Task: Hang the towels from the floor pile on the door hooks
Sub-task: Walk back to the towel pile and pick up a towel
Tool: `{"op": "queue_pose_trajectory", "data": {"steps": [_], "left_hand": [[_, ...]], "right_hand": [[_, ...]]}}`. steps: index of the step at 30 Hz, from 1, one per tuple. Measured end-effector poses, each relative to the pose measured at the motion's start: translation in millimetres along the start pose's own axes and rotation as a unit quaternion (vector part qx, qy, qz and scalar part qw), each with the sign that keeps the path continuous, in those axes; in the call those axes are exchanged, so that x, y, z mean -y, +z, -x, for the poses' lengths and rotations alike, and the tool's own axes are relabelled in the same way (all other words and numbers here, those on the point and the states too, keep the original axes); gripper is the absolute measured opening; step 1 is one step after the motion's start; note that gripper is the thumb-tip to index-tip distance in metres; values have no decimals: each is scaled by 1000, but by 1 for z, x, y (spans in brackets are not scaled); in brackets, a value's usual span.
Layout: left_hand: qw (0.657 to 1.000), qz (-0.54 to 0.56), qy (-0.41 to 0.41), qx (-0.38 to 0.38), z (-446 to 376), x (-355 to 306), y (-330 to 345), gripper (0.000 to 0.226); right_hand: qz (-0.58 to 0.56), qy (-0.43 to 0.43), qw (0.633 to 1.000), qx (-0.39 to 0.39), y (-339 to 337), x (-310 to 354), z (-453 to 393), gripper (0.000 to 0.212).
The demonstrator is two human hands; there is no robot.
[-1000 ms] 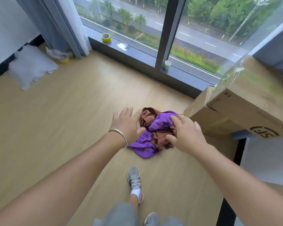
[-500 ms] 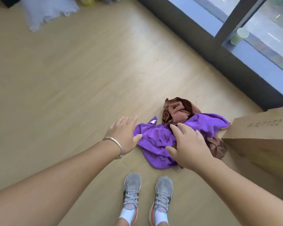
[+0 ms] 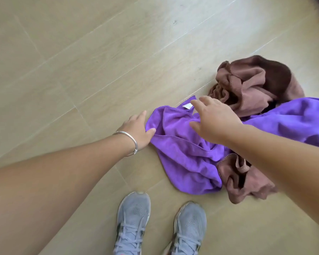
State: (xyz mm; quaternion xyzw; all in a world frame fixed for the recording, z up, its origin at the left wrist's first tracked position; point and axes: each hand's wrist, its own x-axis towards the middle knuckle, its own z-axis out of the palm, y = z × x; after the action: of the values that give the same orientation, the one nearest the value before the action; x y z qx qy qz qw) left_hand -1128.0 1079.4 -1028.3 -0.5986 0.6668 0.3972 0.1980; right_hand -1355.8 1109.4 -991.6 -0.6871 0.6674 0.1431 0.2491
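Towels lie heaped on the floor [image 3: 81, 70], none hung yet; no door hooks in sight. The left hand [image 3: 138, 128] pinches the purple towel [image 3: 182, 150] at its left edge, and the right hand [image 3: 213, 119] hovers spread over it, with the brown towel [image 3: 256, 85] just behind. Against half a second ago, both hands have closed in and the window has dropped from view.

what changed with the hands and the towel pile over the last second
Both hands came down to the pile. The left hand now grips the purple towel at its left edge, thumb on the cloth. The right hand is above the same towel, fingers spread near its white tag, holding nothing yet. The brown towels stay crumpled on the floor; nothing is lifted.
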Motion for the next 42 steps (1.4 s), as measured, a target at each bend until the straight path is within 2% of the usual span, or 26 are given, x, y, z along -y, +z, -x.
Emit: {"op": "queue_pose_trajectory", "data": {"steps": [5, 10, 14, 17, 18, 22, 25, 30, 33, 35, 37, 40, 42], "left_hand": [[1000, 12, 0, -28, -58, 11, 24, 71], [990, 70, 55, -107, -94, 3, 37, 52], [990, 115, 46, -68, -92, -1, 44, 39], [992, 95, 43, -64, -75, 4, 34, 9], [993, 90, 41, -69, -67, 8, 26, 6], [988, 111, 26, -100, -30, 21, -19, 15], [978, 143, 8, -150, 5, 24, -67, 28], [946, 207, -9, -247, 71, 25, -162, 28], [921, 236, -15, -309, 118, 26, -216, 29], [903, 252, -21, -347, 149, 28, -246, 31], [887, 258, -31, -382, 182, 31, -275, 28], [866, 255, -53, -427, 226, 41, -307, 27], [879, 231, -66, -411, 259, 49, -322, 26]], "right_hand": [[63, -27, 998, 12, 28, -15, -62, 60], [76, -27, 996, 24, 52, -28, -101, 51], [82, -45, 996, -10, 61, -28, -106, 30], [95, -60, 993, -30, 45, -21, -96, 20], [86, -64, 994, -34, 35, -18, -90, 19], [32, -72, 996, -30, -22, -6, -70, 18], [22, -51, 998, -34, -79, 3, -57, 20], [-14, -29, 998, -52, -189, 30, -34, 20], [-25, -59, 997, -54, -258, 52, -12, 26], [-39, -97, 993, -52, -298, 68, 3, 16], [-71, -116, 987, -85, -338, 86, 18, 3], [-168, -102, 958, -208, -391, 114, 34, 7], [-199, -118, 940, -251, -428, 138, 46, 21]]}}
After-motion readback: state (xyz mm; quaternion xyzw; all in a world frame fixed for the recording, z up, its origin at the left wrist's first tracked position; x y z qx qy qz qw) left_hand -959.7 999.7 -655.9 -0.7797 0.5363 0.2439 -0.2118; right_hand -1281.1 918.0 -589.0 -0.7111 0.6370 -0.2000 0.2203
